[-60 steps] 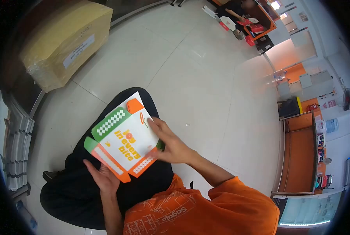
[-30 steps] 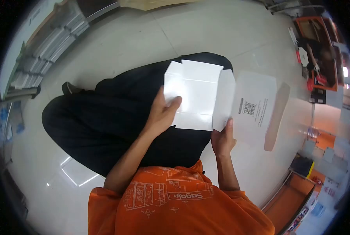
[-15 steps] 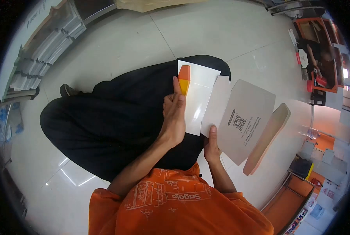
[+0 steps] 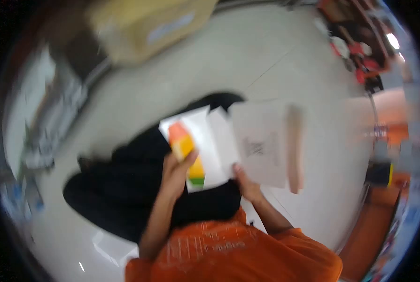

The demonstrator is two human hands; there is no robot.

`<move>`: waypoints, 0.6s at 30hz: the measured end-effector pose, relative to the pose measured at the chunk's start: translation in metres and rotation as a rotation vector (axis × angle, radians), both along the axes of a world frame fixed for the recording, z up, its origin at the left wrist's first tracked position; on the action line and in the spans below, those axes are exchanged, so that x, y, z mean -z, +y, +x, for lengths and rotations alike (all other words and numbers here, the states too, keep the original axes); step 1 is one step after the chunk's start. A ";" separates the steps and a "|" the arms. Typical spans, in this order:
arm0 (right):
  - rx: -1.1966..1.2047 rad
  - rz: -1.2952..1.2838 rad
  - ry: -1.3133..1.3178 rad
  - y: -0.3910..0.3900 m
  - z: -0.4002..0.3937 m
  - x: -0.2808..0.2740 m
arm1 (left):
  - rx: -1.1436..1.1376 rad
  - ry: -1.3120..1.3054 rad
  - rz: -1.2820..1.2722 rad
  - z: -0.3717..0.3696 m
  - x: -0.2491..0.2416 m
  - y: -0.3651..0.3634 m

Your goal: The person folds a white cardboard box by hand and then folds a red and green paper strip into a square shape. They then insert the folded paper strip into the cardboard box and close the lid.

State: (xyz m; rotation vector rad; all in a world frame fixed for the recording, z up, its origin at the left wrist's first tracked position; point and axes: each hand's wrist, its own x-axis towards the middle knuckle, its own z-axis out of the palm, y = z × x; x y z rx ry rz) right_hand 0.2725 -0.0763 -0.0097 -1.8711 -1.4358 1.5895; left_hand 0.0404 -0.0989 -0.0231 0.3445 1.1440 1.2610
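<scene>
An unfolded cardboard carton (image 4: 219, 150) lies across both my hands over my lap. Its left panel is shiny white with an orange, yellow and green strip (image 4: 182, 143). The wide right panel (image 4: 266, 169) is greyish with a blurred printed code, and a narrow pinkish flap (image 4: 295, 155) stands along its far edge. My left hand (image 4: 175, 174) grips the left edge of the carton, fingers over the coloured strip. Lower down, my right hand (image 4: 248, 185) pinches the bottom edge near the crease, thumb on top and the other fingers hidden beneath.
I sit on a glossy tiled floor (image 4: 229, 61), legs in black trousers (image 4: 120, 181). A large brown box (image 4: 158, 35) stands at the upper left, with stacked pale sheets (image 4: 55, 117) below it. Orange shelving or crates (image 4: 372, 230) line the right side.
The view has turned and blurred. Both hands and the carton now appear further left and lower, the carton rotated anticlockwise. The green end of the strip shows, and more of the brown box is visible.
</scene>
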 end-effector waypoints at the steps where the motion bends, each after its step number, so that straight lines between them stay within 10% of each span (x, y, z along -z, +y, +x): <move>1: -0.104 0.181 0.084 0.003 0.002 0.005 | -0.056 -0.119 0.031 0.001 0.002 -0.004; 7: -0.372 0.150 0.444 0.025 -0.021 -0.003 | 0.025 -0.687 0.177 -0.037 0.060 -0.029; 18: -0.297 -0.056 0.395 0.032 -0.040 -0.005 | 0.005 -0.481 0.127 -0.023 0.075 -0.018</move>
